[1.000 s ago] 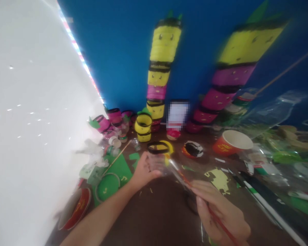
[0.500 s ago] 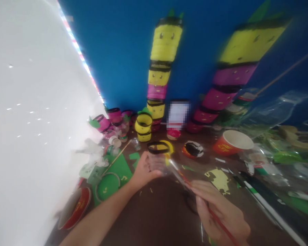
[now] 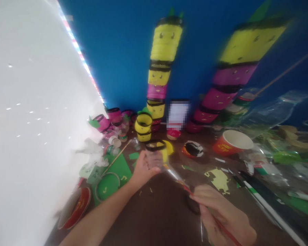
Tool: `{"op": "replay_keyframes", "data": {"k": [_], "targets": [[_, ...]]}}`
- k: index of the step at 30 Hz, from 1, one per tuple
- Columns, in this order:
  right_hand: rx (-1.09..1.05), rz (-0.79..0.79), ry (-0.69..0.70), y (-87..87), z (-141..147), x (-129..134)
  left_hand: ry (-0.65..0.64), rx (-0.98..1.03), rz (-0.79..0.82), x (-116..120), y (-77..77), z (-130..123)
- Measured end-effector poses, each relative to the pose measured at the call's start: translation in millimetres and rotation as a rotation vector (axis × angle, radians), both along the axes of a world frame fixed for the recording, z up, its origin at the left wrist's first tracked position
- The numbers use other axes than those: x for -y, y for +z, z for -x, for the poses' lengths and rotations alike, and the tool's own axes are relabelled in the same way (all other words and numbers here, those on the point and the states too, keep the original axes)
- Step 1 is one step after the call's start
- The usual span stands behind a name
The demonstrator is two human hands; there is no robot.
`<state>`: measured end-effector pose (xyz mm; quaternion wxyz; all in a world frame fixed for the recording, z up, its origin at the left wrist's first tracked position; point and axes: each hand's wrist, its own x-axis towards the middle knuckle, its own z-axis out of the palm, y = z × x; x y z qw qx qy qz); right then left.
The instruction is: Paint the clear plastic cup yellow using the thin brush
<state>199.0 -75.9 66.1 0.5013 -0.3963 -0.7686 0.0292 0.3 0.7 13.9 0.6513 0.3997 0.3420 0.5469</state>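
My left hand (image 3: 145, 167) is wrapped around a clear plastic bottle piece (image 3: 155, 159) with a black rim and a patch of yellow paint on its right side. A paintbrush (image 3: 178, 177) with a red handle is pinched in my right hand (image 3: 223, 212). Its bristle end touches or nearly touches the lower edge of the yellow patch. Behind the bottle piece lies a round yellow thing (image 3: 170, 147), partly hidden. A small cut cup holding black paint (image 3: 193, 149) stands to the right.
Yellow and pink painted bottle stacks (image 3: 160, 73) stand against the blue wall. An orange paper cup (image 3: 232, 142), pale yellow scrap (image 3: 218, 181) and clear bottles (image 3: 269, 109) sit on the right. Green sheet (image 3: 118, 167) and a red cup (image 3: 77, 208) lie left.
The bottle piece has shifted slightly left and turned, with more yellow showing on its side. My right hand and the brush have moved a little down and to the right.
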Motion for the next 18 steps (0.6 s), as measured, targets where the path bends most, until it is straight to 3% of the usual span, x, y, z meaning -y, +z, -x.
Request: {"op": "replay_keyframes", "data": {"k": [6,18], "targets": [[-0.024,-0.018,-0.077,-1.6,4.0,-0.4,-0.054,0.000,0.004,1.3,0.9,0.3],[0.022,-0.044,-0.067,3.8,8.2,-5.6,-0.081,-0.039,-0.014,2.4,0.7,2.2]]}}
